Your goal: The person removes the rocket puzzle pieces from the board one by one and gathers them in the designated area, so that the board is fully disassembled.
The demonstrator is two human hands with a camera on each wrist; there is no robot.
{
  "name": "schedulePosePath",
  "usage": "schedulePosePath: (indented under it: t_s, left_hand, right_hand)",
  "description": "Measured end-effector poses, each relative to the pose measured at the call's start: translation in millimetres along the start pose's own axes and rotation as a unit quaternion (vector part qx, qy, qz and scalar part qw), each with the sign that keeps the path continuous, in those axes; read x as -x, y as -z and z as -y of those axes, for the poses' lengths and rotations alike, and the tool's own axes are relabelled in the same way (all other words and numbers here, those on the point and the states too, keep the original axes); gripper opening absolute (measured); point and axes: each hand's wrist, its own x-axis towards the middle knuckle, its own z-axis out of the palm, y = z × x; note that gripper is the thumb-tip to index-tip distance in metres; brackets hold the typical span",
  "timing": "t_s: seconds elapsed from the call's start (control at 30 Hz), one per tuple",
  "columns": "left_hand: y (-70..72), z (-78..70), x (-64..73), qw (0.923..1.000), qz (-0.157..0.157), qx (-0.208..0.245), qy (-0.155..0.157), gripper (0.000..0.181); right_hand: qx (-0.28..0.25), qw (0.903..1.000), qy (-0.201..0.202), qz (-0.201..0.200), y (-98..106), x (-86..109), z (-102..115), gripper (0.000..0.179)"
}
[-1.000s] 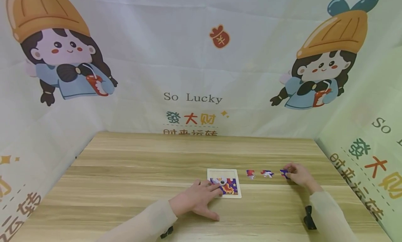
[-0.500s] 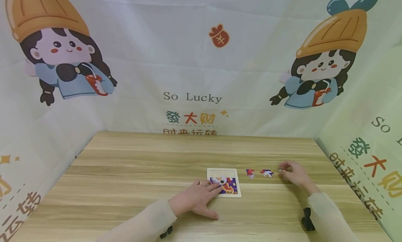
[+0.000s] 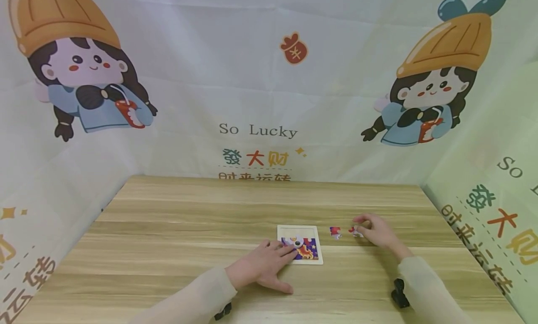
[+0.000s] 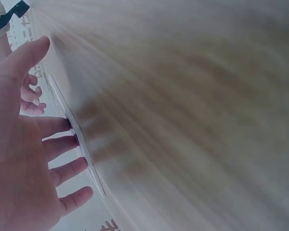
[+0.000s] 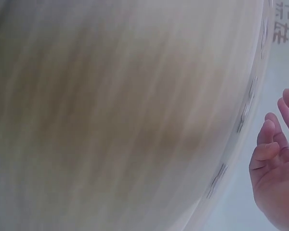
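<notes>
In the head view, my left hand (image 3: 266, 265) lies with spread fingers over the lower left of a square puzzle tray (image 3: 321, 256). The tray has a pale rim and a purple, orange and white picture, with a bare band along its top. In the left wrist view the fingertips (image 4: 79, 166) reach the tray's edge. My right hand (image 3: 380, 230) hovers with loosely bent fingers over a white-and-red puzzle piece (image 3: 355, 230), partly covering it. A red-and-purple puzzle piece (image 3: 335, 232) lies between that hand and the tray. The right wrist view shows thin puzzle pieces (image 5: 216, 181) on the table, apart from the fingers.
The wood-grain table (image 3: 189, 221) spreads around the tray and pieces. A printed cloth backdrop (image 3: 189, 81) with cartoon figures encloses the back and sides. Black wrist mounts (image 3: 399, 293) hang under the sleeves, close over the tabletop.
My right hand has moved left, from the rightmost purple piece to above the middle one; the rightmost piece no longer shows in the head view. The left hand and tray have stayed put.
</notes>
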Motion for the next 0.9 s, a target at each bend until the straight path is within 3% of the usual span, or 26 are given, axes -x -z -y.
schedulePosePath:
  t_s: [0.2, 0.63, 0.9]
  left_hand:
    - [-0.4, 0.0, -0.5, 0.9999, -0.002, 0.01, -0.002, 0.087]
    - [0.6, 0.1, 0.7, 0.9995, -0.015, 0.029, 0.003, 0.086]
    - [-0.9, 0.0, 2.9, 0.9978, 0.009, 0.058, 0.032, 0.086]
  right_hand:
    - [-0.021, 0.9996, 0.019, 0.01, -7, -2.1, 5, 0.021]
    - [0.004, 0.9993, 0.035, 0.009, -14, -5.3, 11, 0.018]
    - [-0.021, 0.9992, 0.024, 0.026, -17, -5.8, 16, 0.021]
